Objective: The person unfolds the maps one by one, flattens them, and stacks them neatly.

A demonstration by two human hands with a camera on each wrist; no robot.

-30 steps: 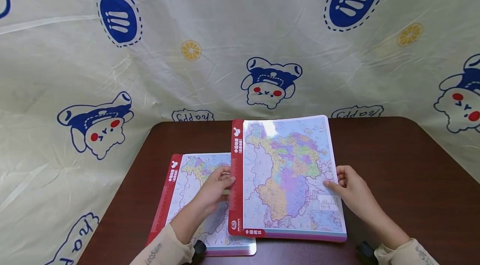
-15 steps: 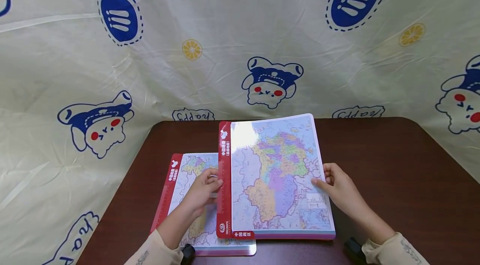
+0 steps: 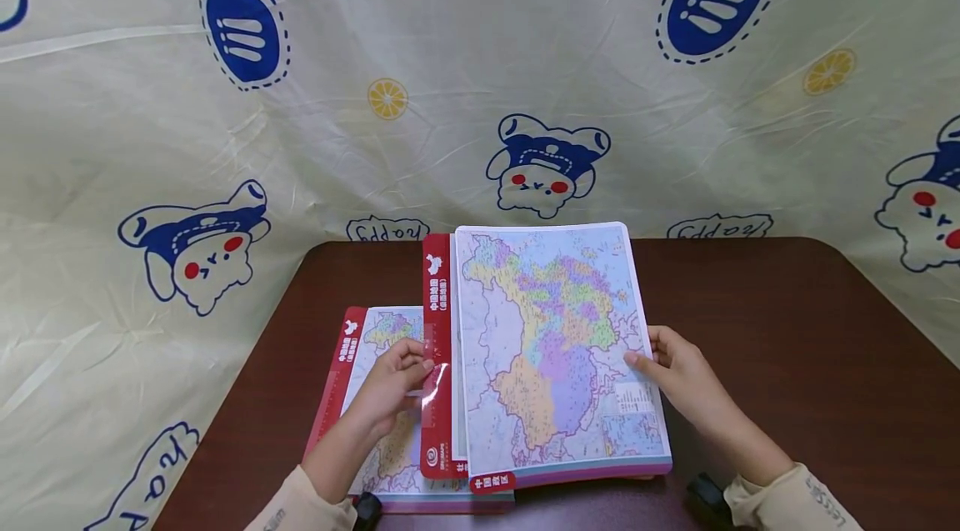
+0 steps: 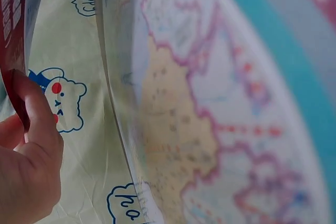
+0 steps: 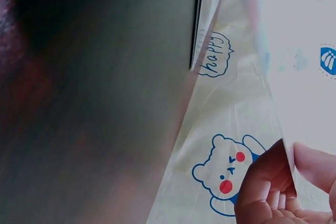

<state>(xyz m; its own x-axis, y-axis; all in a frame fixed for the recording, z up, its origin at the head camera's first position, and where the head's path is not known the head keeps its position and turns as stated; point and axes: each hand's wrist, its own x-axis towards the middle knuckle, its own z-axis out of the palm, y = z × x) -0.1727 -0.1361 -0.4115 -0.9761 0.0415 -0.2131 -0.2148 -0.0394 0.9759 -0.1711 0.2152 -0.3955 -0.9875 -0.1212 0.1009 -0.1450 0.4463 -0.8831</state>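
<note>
Upright over the table I hold a desk map of China (image 3: 555, 331), a glossy laminated sheet set with a red side strip (image 3: 437, 423). My left hand (image 3: 382, 389) pinches that strip between thumb and fingers; the left wrist view shows the same grip on the red edge (image 4: 13, 56). My right hand (image 3: 690, 381) pinches the set's right edge, thumb in front. The front map page stands apart from the strip, with a pale layer showing between them. A second similar map (image 3: 393, 468) lies on the table behind my left forearm, partly covered by the held one.
A dark brown table (image 3: 795, 356) reaches to the curtain (image 3: 322, 147), which is printed with cartoon bears and fruit. Black wrist cameras (image 3: 367, 510) sit at both cuffs. The lying map shows close and blurred in the left wrist view.
The held map has moved left over the lying one with both hands. Its front page has shifted right off the red strip, baring the pale layer and a second red tab.
</note>
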